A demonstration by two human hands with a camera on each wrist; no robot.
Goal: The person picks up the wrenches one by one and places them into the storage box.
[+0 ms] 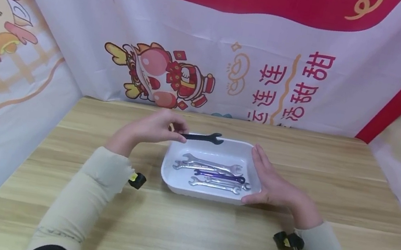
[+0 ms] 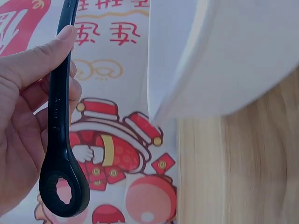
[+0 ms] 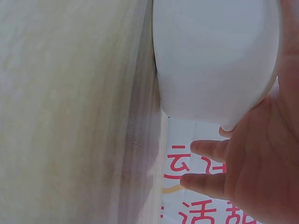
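My left hand (image 1: 157,127) pinches a black combination wrench (image 1: 204,137) over the far left rim of a white tray (image 1: 168,173). Its open end points right across the tray; the ring end (image 2: 65,191) hangs past the palm in the left wrist view. Inside the tray lie several silver wrenches (image 1: 213,164) and a purple one (image 1: 219,176), side by side and partly overlapping. At the tray's right end rests my right hand (image 1: 272,183), thumb by the near corner, fingers stretched along the side. The right wrist view shows those fingers (image 3: 210,149) straight beside the tray wall.
The tray stands on a wood-grain table (image 1: 204,242), toward its far side. Behind the table hangs a printed white and red cloth (image 1: 208,32), with more printed cloth at the left and right. Both wrists carry small black devices (image 1: 137,180) over light sleeves.
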